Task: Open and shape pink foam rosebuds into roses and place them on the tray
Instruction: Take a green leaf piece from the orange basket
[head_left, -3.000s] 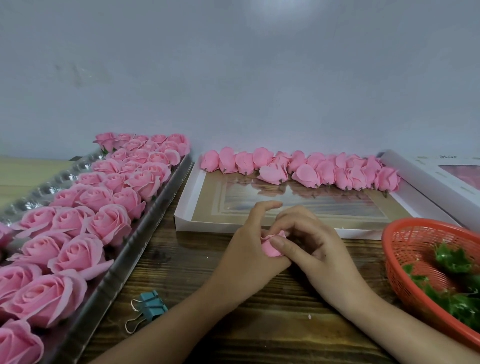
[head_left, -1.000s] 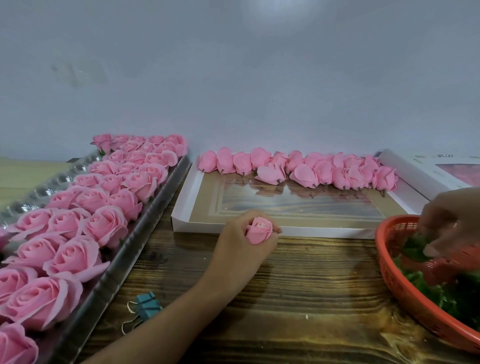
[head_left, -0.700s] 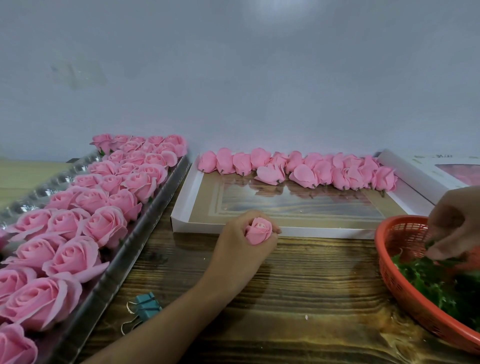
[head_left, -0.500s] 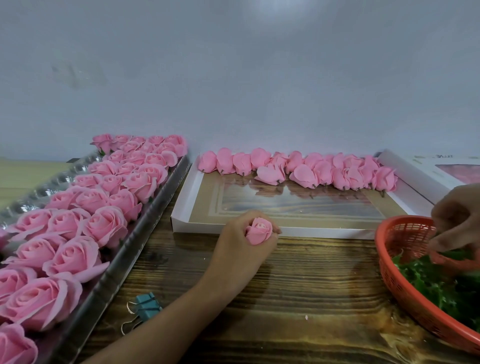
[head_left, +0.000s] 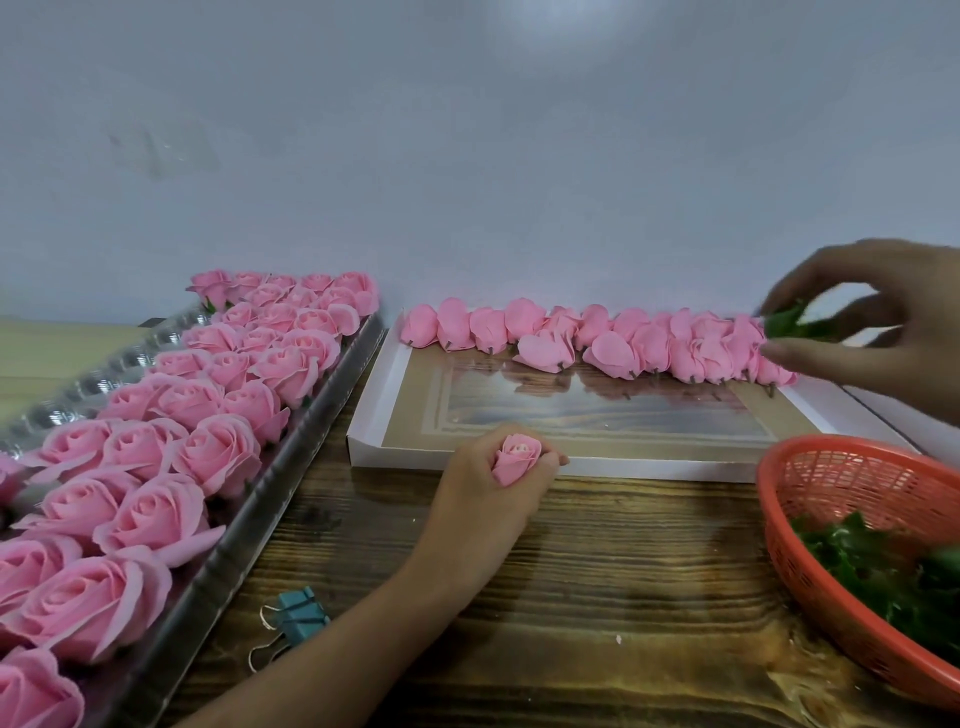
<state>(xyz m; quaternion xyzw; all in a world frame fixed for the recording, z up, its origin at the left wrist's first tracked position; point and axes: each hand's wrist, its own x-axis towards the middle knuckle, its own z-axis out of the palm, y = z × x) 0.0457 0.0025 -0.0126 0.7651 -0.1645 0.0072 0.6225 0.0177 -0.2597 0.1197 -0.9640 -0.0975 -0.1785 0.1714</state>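
Curling round a soft pink rosebud (head_left: 515, 459), the left grip (head_left: 480, 506) rests on the bench (head_left: 623, 582). Left of it a shiny tray (head_left: 244, 540) holds opened roses (head_left: 156, 452); beyond, a white box (head_left: 649, 467) holds closed buds (head_left: 613, 343). The right grip (head_left: 893, 322) pinches a green leaf (head_left: 789, 325) near a red mesh basket (head_left: 852, 483) of leaves (head_left: 883, 577).

Dark wooden table (head_left: 597, 582), silver tray (head_left: 244, 525), white box lid (head_left: 467, 460), orange basket (head_left: 810, 566), teal binder clip (head_left: 298, 618)
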